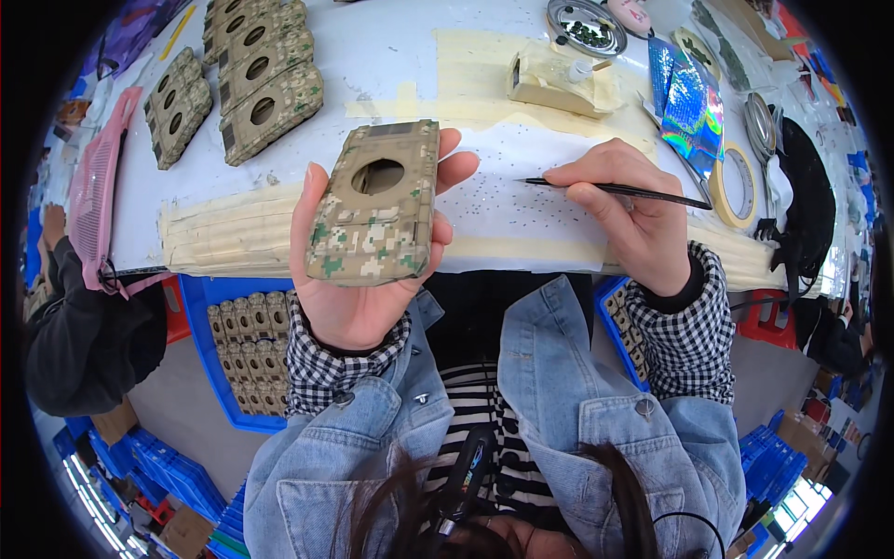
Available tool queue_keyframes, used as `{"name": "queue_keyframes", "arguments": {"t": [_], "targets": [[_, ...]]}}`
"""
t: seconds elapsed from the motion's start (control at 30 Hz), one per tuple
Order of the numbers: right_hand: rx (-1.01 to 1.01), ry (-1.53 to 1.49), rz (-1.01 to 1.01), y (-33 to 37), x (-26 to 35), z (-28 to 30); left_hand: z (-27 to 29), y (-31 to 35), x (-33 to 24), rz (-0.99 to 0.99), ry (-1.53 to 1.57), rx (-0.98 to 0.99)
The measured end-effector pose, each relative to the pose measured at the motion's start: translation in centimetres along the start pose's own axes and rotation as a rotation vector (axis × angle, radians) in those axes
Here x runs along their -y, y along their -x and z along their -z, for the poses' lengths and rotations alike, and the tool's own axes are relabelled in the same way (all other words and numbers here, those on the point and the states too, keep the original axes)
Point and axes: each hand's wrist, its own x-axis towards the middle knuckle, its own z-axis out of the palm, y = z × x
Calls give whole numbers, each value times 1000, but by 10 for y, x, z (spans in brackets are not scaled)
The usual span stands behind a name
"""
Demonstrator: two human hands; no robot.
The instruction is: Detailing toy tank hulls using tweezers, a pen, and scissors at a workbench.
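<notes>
My left hand [349,317] is wrapped around a camouflage toy tank hull [372,228], held tilted above the table's front edge. A round hole opens in the hull's top. Between the fingers of my right hand [643,214] is a thin black paintbrush [666,195], its dark tip pointing left toward the hull. The tip is over a white paper sheet [540,238] scattered with tiny dark specks. A gap separates the brush from the hull.
More tank hulls [270,104] stand at the back left. Beyond the paper lies a tape-wrapped box [559,86]; a round tin [585,13] holds small dark pieces. Rightward are a shiny blue pouch [691,112] and tape roll [747,186]. A blue crate [200,326] holds hulls below.
</notes>
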Motion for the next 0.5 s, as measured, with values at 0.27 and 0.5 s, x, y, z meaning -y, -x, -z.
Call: {"name": "queue_keyframes", "arguments": {"t": [0.27,0.5], "targets": [[-15,-37,8,0,2,4,-2,-1,1,9,21,8],[-17,-52,113,-16,30,27,-7,-4,6,47,116,-8]]}}
